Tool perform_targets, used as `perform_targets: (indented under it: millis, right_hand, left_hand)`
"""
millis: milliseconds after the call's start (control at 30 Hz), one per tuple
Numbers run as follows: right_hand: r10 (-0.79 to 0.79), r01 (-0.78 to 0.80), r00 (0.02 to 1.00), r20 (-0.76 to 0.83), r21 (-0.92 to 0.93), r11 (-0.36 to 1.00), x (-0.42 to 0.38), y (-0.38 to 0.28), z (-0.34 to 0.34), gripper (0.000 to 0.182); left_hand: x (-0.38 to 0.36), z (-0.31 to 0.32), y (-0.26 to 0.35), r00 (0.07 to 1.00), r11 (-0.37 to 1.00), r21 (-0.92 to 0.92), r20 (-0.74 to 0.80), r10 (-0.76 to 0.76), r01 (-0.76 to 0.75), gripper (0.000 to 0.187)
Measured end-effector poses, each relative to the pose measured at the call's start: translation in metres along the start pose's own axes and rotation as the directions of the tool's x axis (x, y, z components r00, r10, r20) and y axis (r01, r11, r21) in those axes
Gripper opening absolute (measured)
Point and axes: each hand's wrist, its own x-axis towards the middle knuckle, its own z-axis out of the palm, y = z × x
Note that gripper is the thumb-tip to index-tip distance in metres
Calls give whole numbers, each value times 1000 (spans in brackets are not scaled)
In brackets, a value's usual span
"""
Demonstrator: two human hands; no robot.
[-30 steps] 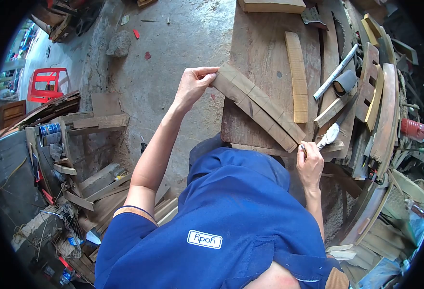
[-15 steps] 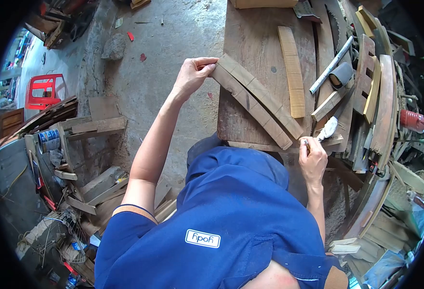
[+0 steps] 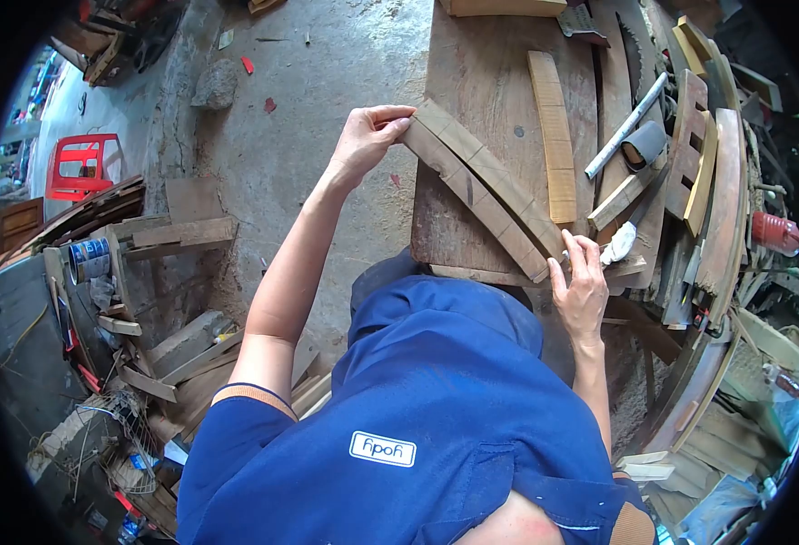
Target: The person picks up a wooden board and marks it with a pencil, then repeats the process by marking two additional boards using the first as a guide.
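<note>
Blue cloth of the person's shirt [image 3: 345, 363] is nearest, with a small white label [image 3: 382, 449] on it. Just ahead, the right hand [image 3: 583, 286] has its thumb and forefinger parted at the lower ends of two curved wooden strips [image 3: 472, 193]; I cannot tell if these fingers press on the wood. The strips lie side by side, slanting over the front left corner of a wooden bench [image 3: 472, 54], with a narrow gap between them and lines drawn across. At their upper ends, the left hand [image 3: 363, 145] is closed in a pinch of thumb and fingers. Beside the right hand is a white bundle [image 3: 619, 243]. Farther on the bench lies one paler strip [image 3: 554, 136], and to its right a white rod [image 3: 626, 125]. Across the concrete floor [image 3: 327, 64], a red plastic chair [image 3: 81, 165] stands at far left.
</note>
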Motion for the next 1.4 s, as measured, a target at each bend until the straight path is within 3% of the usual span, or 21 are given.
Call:
perform_targets:
  millis: [1167, 1267, 1333, 1367, 1400]
  right_hand:
    - [32, -38, 995, 91, 67, 997, 1, 8, -2, 43]
    - [35, -42, 994, 101, 67, 997, -1, 8, -4, 51]
    - [-7, 6, 997, 74, 15, 1000, -3, -2, -7, 70]
    - [-19, 21, 996, 86, -22, 1000, -6, -1, -4, 91]
    - [-52, 55, 996, 74, -45, 997, -7, -2, -3, 93]
  left_hand:
    - [-4, 4, -3, 999, 999, 23, -36, -26, 27, 26]
    - [-5, 6, -5, 999, 999, -5, -15, -32, 32, 30]
    - [-9, 10, -5, 994, 989, -116, -55, -96, 89, 45]
    - [-11, 14, -4, 995, 990, -120, -60, -79, 71, 45]
    - [-16, 19, -7, 991, 977, -197, -89, -103, 84, 54]
